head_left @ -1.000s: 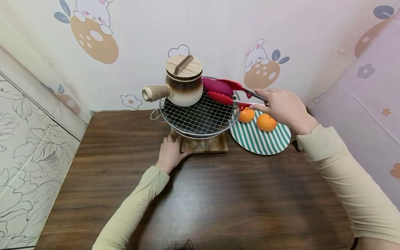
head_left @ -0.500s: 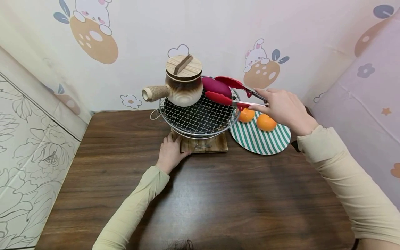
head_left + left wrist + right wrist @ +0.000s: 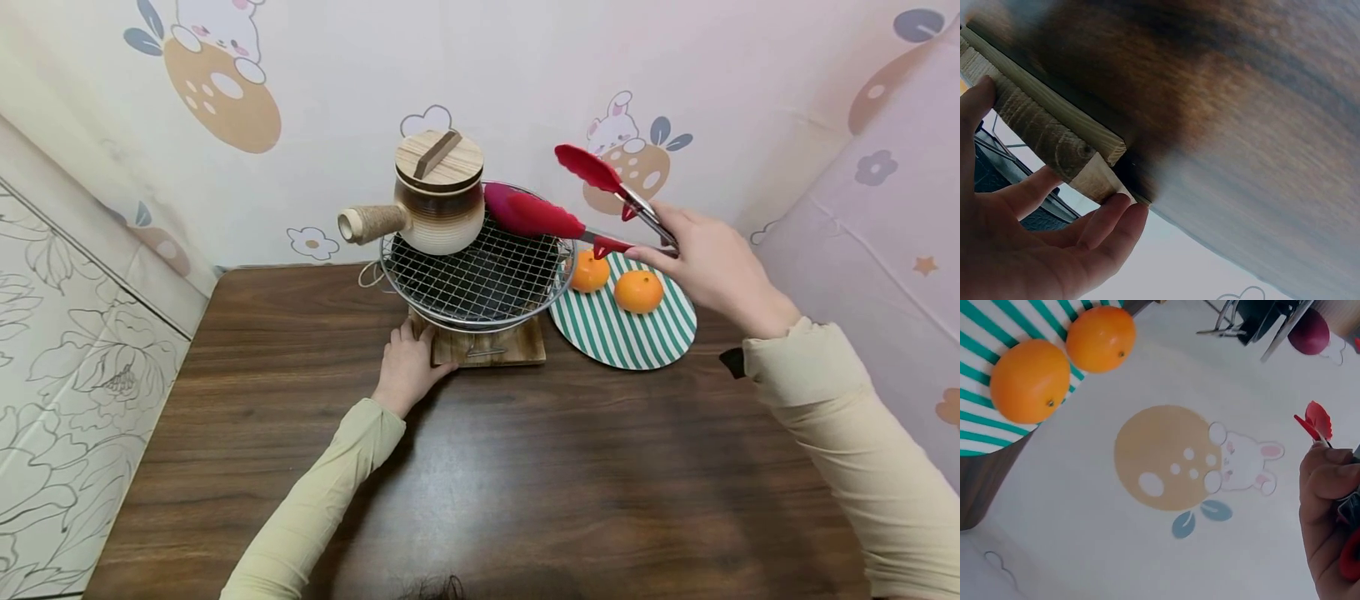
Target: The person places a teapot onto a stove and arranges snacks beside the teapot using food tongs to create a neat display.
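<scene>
Red tongs [image 3: 555,219] in right hand [image 3: 720,262], pot lid [image 3: 439,158] head-view only

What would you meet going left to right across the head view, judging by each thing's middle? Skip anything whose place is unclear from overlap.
Lidded pot → purple item, partly hidden → left orange fruit → right orange fruit → right hand.

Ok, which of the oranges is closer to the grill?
The left orange in the head view, beside the grill; the other orange sits nearer the middle of the striped plate.
</scene>
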